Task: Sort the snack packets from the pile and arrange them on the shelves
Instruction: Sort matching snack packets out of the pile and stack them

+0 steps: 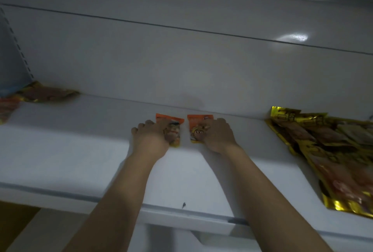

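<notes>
The white shelf (80,151) already carries brown-and-gold packets (48,94) at its back left corner and a fanned stack of gold packets (323,140) along its right end, so sorting looks well under way, though the pile is out of view. Near the middle of the back edge, the left hand (150,136) and right hand (218,136) each curl their fingers onto 1 packet, the left orange packet (169,120) and the right orange packet (198,123), which lie just apart. Bare shelf lies on both sides and toward the front edge.

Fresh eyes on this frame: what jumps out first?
Mid-frame on the white shelf, the left hand holds the left orange packet and the right hand holds the right orange packet, side by side. A heap of gold packets lies at the shelf's right end; blurred packets sit far left.
</notes>
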The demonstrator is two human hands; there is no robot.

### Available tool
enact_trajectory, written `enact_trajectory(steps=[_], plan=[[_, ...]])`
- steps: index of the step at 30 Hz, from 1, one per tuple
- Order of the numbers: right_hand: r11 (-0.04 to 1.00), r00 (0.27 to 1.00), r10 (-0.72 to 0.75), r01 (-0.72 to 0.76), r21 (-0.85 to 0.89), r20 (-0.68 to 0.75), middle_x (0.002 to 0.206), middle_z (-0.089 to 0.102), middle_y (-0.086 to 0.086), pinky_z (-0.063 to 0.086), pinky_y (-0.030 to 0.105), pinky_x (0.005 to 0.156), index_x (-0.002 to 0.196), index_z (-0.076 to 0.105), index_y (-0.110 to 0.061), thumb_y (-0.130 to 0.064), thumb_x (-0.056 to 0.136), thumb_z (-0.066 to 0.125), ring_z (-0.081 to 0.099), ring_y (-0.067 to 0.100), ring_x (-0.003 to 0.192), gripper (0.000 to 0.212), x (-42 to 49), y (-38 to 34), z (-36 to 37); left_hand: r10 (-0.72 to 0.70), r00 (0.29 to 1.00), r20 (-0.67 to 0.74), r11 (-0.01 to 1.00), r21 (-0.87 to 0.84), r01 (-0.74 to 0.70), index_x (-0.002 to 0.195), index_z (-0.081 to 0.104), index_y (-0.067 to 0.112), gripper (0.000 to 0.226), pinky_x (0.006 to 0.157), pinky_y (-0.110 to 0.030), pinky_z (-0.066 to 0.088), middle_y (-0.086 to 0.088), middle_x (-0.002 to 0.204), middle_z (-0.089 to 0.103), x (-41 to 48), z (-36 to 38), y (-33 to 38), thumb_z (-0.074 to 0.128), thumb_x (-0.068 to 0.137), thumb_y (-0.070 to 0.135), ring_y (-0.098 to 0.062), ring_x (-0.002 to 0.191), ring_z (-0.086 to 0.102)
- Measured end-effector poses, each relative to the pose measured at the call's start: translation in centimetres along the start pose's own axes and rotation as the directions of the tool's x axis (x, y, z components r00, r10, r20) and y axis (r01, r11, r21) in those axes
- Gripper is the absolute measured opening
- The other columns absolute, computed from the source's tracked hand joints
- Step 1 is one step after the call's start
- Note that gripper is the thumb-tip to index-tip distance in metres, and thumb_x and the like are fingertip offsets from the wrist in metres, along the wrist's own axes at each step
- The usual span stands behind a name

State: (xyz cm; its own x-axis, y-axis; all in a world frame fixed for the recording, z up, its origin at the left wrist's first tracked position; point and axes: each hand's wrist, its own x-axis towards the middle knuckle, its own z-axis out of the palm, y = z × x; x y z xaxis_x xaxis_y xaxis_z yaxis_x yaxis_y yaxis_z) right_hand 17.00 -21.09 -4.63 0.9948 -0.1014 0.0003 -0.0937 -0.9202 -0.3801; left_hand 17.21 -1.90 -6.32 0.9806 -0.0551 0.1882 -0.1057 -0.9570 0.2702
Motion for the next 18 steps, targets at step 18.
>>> enact_trajectory(steps=[18], plan=[[0.913,0.837,0.101,0.137,0.384,-0.538,0.132,0.055,0.004,0.044,0.020,0.093,0.140,0.053,-0.020,-0.007,0.090,0.066,0.056,0.019,0.113,0.053,-14.3,9.4,-10.0,0.028,0.955,-0.295,0.539,-0.800,-0.262,0.118,0.064,0.031,0.043,0.091,-0.033,0.048,-0.003,0.111,0.052,-8.3,-2.4,14.2,0.080,0.080,0.017,-0.021,0.098,0.057]])
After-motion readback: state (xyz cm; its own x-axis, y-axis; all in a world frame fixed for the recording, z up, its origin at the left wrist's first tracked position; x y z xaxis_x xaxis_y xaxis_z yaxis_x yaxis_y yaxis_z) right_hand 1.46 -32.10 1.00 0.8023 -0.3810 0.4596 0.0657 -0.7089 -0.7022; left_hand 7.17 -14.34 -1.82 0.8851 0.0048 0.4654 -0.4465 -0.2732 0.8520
